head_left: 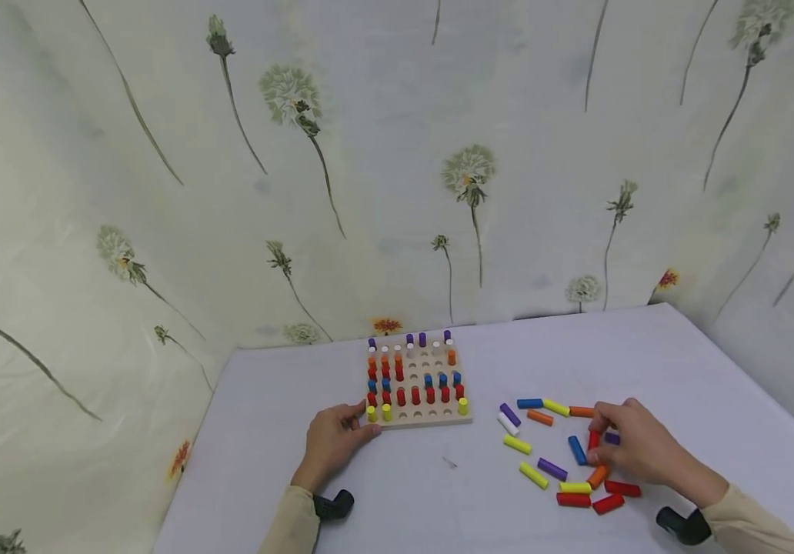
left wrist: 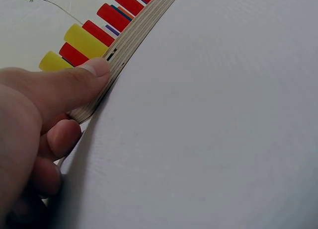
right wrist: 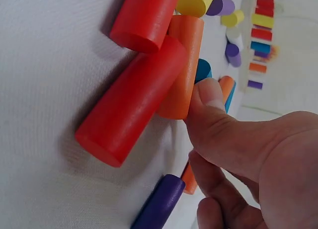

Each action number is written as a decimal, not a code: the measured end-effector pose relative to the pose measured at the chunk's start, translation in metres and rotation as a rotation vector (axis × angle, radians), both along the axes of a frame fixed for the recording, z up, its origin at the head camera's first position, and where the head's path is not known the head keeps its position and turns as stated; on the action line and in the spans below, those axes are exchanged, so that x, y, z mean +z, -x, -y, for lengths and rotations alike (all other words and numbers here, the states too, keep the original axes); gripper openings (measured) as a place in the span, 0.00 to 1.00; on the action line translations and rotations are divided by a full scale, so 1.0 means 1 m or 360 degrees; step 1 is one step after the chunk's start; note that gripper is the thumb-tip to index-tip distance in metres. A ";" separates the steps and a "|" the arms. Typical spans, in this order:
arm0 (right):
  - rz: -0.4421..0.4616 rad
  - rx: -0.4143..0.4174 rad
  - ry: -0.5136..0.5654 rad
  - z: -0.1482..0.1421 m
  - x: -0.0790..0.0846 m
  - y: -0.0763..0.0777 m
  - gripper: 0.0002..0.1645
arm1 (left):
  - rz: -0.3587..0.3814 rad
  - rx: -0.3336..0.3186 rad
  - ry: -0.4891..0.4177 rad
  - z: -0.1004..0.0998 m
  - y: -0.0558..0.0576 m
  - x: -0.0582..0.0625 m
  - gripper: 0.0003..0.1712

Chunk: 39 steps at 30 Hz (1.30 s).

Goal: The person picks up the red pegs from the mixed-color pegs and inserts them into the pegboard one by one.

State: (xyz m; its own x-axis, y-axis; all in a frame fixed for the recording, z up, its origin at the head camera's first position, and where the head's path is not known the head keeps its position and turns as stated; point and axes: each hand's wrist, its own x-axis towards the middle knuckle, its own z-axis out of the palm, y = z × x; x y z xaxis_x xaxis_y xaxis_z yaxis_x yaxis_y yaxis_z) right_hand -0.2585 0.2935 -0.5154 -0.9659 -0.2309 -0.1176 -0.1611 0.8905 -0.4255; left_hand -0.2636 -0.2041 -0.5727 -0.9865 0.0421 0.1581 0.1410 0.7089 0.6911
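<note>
So in the head view the pegboard (head_left: 425, 419) sits on the white bench (head_left: 438, 492), near the dandelion-print backdrop (head_left: 383, 154), partly filled, with yellow pegs (head_left: 386, 412) in the front row and purple ones at the back. The left hand (head_left: 335, 442) has a grip on its front left corner, thumb against the front edge. Over to the right, the right hand (head_left: 635, 442) has a narrow pinch on a red peg (head_left: 594, 440) among a bunch of loose coloured ones lying on the bench, with a blue peg (head_left: 578, 451) just beside it. Left wrist view: the thumb's pressed on the layered edge of the board near the corner, other fingers bent in behind it. Right wrist view: thumb and fingers are close together but I can't make out the pinched peg from here; an orange peg (right wrist: 181, 65) is right by the thumb, and a purple peg (right wrist: 158, 201) lies below
</note>
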 end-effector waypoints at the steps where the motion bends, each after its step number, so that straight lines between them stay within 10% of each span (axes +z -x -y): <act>1: -0.0011 0.0003 0.0001 0.000 0.000 -0.001 0.22 | 0.0002 0.0001 -0.0001 0.000 0.000 0.001 0.32; 19: -0.0239 0.0094 0.0107 0.006 0.016 0.009 0.09 | 0.0044 0.0010 -0.0025 0.001 0.002 -0.003 0.32; 39: -0.0649 0.0034 0.0368 0.087 0.037 0.053 0.07 | 0.0002 -0.0015 0.0000 0.001 0.003 0.000 0.32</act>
State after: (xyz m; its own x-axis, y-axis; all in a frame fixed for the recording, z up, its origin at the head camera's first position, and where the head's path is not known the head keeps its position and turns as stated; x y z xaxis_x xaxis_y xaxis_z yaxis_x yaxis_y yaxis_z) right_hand -0.3117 0.2060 -0.4780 -0.9173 -0.2269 0.3272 -0.3737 0.7744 -0.5105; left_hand -0.2665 -0.2048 -0.5731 -0.9862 0.0513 0.1571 0.1469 0.7075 0.6913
